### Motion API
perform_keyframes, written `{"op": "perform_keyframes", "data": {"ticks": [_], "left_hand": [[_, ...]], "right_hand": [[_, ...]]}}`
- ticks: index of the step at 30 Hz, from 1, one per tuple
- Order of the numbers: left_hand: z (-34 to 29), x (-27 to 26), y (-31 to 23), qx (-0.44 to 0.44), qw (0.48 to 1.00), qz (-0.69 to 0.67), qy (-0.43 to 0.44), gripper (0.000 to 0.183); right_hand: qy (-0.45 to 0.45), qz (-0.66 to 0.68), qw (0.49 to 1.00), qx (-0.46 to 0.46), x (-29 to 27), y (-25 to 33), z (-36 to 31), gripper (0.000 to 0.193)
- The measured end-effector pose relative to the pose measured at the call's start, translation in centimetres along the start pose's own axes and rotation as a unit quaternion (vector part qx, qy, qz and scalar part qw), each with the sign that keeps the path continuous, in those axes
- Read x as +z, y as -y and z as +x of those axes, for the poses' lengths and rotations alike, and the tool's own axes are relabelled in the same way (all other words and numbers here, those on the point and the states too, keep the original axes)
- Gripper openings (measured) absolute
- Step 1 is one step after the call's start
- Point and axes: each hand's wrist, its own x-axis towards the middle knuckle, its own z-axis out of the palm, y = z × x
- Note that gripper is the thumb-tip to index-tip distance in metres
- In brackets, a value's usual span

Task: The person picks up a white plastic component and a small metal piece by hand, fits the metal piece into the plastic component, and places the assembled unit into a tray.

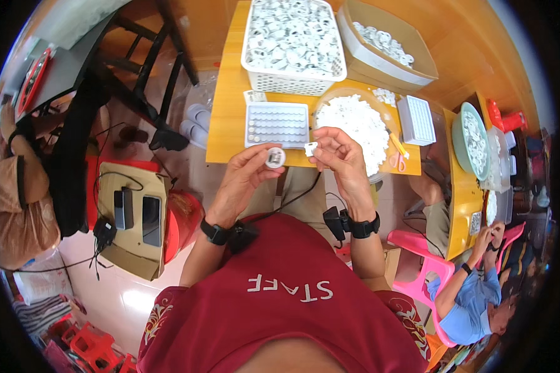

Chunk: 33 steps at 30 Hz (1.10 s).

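My left hand (238, 177) pinches a small round white plastic part (275, 158), with a metallic centre facing up, between thumb and fingers. Just to its right, a tiny white squarish plastic piece (310, 148) is pinched in the fingertips of my right hand (345, 163). The two pieces are apart, held over the table's near edge. Beyond my left hand lies a white tray (277, 105) with rows of small round slots. A heap of small white pieces (351, 127) fills a round shallow container beyond my right hand.
A white basket (292, 83) and a cardboard box (389, 73) of white parts stand at the back. Scissors (398, 163), a yellow-handled tool (397, 144) and another slotted tray (417, 121) lie right. A co-worker (473, 311) sits far right. Phones in a carton (130, 248) are at left.
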Motion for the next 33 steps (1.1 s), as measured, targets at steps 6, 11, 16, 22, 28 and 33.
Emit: {"op": "perform_keyframes", "data": {"ticks": [6, 11, 16, 22, 28, 33], "left_hand": [[-0.1, 0.5, -0.3, -0.02, 1.0, -0.008, 0.02, 0.027], [-0.3, 0.1, -0.3, -0.022, 0.999, -0.014, 0.022, 0.024], [-0.2, 0.0, -0.2, -0.027, 0.999, -0.008, 0.024, 0.024], [-0.1, -0.2, 0.1, -0.027, 0.999, 0.013, 0.023, 0.024], [-0.1, -0.2, 0.3, -0.038, 0.999, 0.023, 0.009, 0.024], [0.1, -0.4, 0.4, -0.046, 0.999, 0.021, 0.016, 0.025]], "right_hand": [[0.035, -0.117, 0.991, -0.052, 2.0, 0.0, -0.1, 0.014], [0.059, -0.251, 0.954, -0.151, 4.0, 0.4, -0.1, 0.015], [0.059, -0.355, 0.911, -0.201, 4.7, 0.5, -0.1, 0.015], [0.069, -0.38, 0.9, -0.201, 4.5, 0.7, 0.1, 0.012], [0.085, -0.385, 0.9, -0.186, 4.4, 0.9, 0.4, 0.012], [0.094, -0.377, 0.904, -0.177, 4.2, 0.8, 0.6, 0.012]]}}
